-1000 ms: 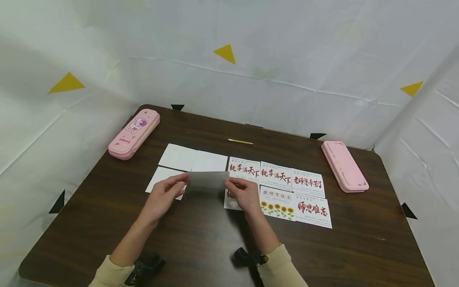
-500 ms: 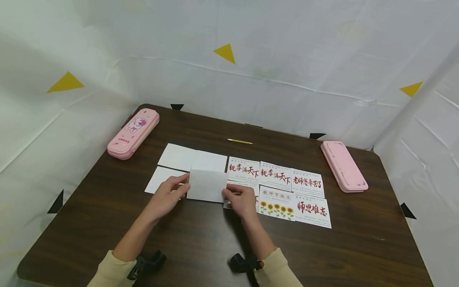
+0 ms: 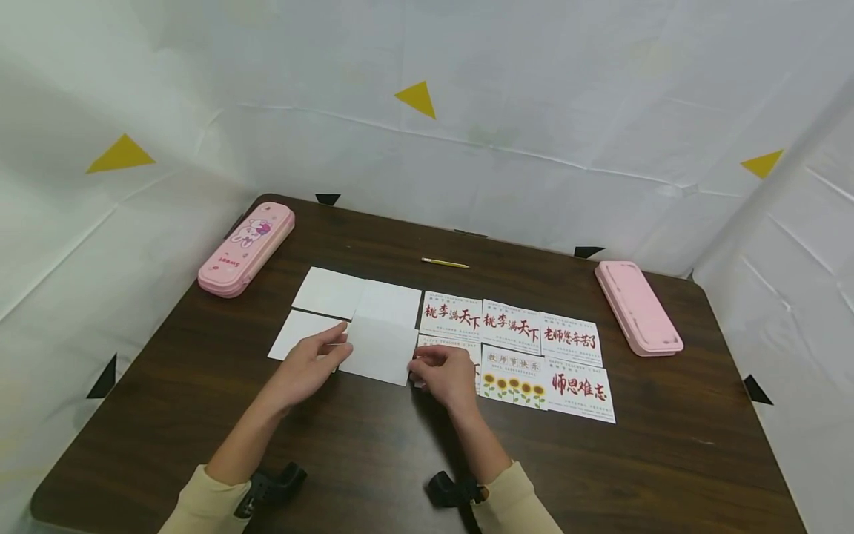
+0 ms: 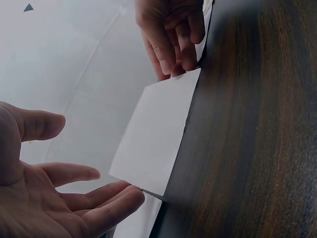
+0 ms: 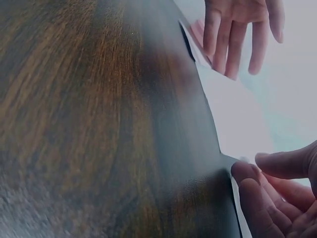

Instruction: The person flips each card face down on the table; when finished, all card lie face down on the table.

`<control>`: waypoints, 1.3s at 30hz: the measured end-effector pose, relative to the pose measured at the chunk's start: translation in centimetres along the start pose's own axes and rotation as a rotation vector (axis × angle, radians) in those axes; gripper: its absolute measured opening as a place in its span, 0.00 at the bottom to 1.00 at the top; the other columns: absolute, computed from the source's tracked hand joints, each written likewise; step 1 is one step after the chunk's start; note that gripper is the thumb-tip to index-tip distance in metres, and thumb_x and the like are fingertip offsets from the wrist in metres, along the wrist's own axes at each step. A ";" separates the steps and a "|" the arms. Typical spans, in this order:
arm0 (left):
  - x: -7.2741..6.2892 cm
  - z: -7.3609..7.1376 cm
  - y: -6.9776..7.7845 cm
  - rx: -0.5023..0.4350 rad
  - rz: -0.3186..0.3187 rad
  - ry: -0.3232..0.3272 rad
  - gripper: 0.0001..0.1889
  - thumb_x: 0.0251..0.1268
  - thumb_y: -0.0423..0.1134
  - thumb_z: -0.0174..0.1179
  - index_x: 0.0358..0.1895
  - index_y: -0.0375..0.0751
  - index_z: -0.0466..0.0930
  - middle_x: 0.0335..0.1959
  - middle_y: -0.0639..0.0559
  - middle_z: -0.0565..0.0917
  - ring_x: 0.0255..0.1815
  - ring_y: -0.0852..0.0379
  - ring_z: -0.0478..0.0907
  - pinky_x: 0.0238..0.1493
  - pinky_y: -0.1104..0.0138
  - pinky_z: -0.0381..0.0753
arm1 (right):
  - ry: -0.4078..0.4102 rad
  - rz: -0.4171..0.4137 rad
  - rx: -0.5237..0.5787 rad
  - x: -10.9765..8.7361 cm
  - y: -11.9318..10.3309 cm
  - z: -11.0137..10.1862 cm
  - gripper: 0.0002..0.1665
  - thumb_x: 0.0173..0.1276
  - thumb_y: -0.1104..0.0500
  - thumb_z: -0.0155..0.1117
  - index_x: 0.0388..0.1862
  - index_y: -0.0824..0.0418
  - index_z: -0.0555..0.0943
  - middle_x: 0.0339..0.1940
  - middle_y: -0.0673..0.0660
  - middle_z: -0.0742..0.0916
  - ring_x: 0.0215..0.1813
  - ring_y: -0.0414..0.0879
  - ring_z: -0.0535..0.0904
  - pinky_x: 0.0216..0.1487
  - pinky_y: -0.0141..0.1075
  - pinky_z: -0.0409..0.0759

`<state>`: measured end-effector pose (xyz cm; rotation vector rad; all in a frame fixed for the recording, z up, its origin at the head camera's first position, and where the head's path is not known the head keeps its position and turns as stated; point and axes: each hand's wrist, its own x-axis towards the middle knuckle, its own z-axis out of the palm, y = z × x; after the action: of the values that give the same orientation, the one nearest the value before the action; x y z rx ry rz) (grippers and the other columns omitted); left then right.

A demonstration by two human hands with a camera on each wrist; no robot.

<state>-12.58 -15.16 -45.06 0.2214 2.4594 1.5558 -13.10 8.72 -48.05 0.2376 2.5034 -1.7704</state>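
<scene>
The left forearm [image 3: 245, 443] and right forearm [image 3: 484, 443] reach forward, angled toward each other, bare beyond the sleeves. The left hand [image 3: 313, 366] turns its palm inward, fingers [image 4: 74, 172] loosely extended, thumb spread well apart. Opposite, the right hand [image 3: 448, 375] curls its fingers, thumb tip near them; whether they pinch is unclear.
</scene>
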 end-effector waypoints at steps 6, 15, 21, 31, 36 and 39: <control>0.0 -0.1 -0.2 0.028 0.000 -0.012 0.30 0.76 0.45 0.52 0.72 0.30 0.62 0.65 0.32 0.72 0.64 0.38 0.71 0.60 0.45 0.72 | -0.025 0.036 0.014 -0.1 0.0 0.0 0.12 0.57 0.67 0.71 0.42 0.67 0.88 0.28 0.58 0.89 0.25 0.47 0.86 0.22 0.35 0.83; 0.1 -0.1 -0.4 0.032 0.000 -0.048 0.30 0.76 0.45 0.52 0.72 0.29 0.61 0.66 0.32 0.71 0.65 0.39 0.70 0.60 0.47 0.73 | -0.039 0.050 0.013 -0.3 -0.6 -0.1 0.14 0.58 0.66 0.69 0.44 0.68 0.87 0.29 0.58 0.89 0.27 0.49 0.87 0.24 0.36 0.84; 0.0 -0.3 -0.4 0.014 0.001 -0.081 0.31 0.76 0.47 0.51 0.73 0.29 0.60 0.68 0.33 0.70 0.68 0.39 0.68 0.62 0.47 0.72 | -0.046 0.043 -0.019 -0.3 -0.9 -0.2 0.15 0.59 0.64 0.70 0.45 0.68 0.87 0.29 0.58 0.89 0.27 0.49 0.87 0.25 0.36 0.84; 0.0 -0.3 -0.4 0.018 -0.009 -0.086 0.32 0.76 0.48 0.52 0.73 0.29 0.59 0.68 0.33 0.69 0.68 0.39 0.68 0.63 0.47 0.71 | -0.072 0.043 -0.031 -0.3 -1.0 -0.2 0.15 0.61 0.63 0.70 0.46 0.68 0.86 0.28 0.58 0.89 0.28 0.50 0.88 0.25 0.36 0.84; 0.0 -0.4 -0.4 0.010 -0.020 -0.087 0.32 0.76 0.47 0.52 0.73 0.29 0.59 0.68 0.32 0.70 0.68 0.39 0.68 0.62 0.47 0.71 | -0.085 0.037 -0.028 -0.4 -1.0 -0.3 0.15 0.61 0.62 0.70 0.46 0.68 0.86 0.29 0.59 0.89 0.28 0.51 0.88 0.25 0.37 0.84; -0.1 -0.4 -0.4 0.009 -0.025 -0.085 0.31 0.76 0.46 0.52 0.73 0.29 0.60 0.67 0.32 0.70 0.68 0.38 0.68 0.62 0.47 0.71 | -0.088 0.036 -0.024 -0.4 -1.1 -0.4 0.15 0.61 0.62 0.70 0.46 0.68 0.86 0.29 0.59 0.89 0.29 0.51 0.88 0.26 0.37 0.84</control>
<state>-12.63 -15.68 -45.28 0.2517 2.3962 1.4936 -12.86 8.70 -46.88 0.1979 2.4429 -1.6977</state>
